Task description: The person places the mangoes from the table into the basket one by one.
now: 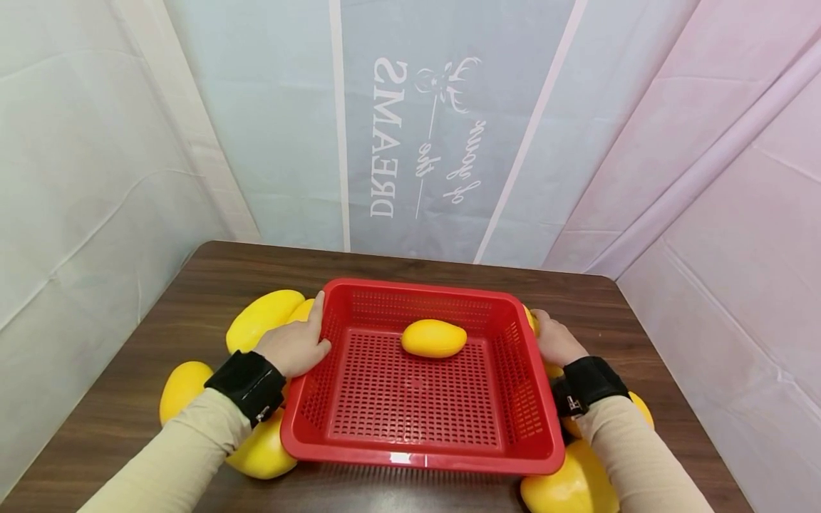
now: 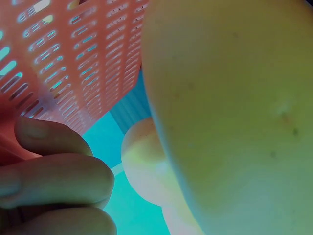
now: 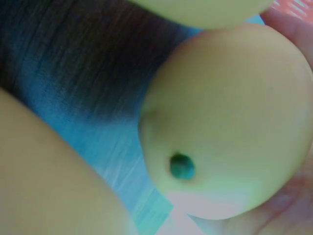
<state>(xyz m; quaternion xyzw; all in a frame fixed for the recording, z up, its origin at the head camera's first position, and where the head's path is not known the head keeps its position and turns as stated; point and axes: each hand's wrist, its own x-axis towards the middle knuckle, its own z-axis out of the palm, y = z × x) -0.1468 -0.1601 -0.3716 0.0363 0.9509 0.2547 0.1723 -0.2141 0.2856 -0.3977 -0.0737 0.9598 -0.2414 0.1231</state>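
A red perforated plastic basket stands on the table with one yellow mango inside, toward its back. My left hand grips the basket's left rim, index finger stretched along it; in the left wrist view the other fingers curl beneath the rim. Outside the right wall, my right hand holds another mango, seen between palm and fingers in the right wrist view. The basket wall hides part of this mango from the head view.
Several more mangoes lie on both sides of the basket, including a far left one, a near left one and a near right one. The dark wooden table ends at a printed curtain behind, with pale sheets on both sides.
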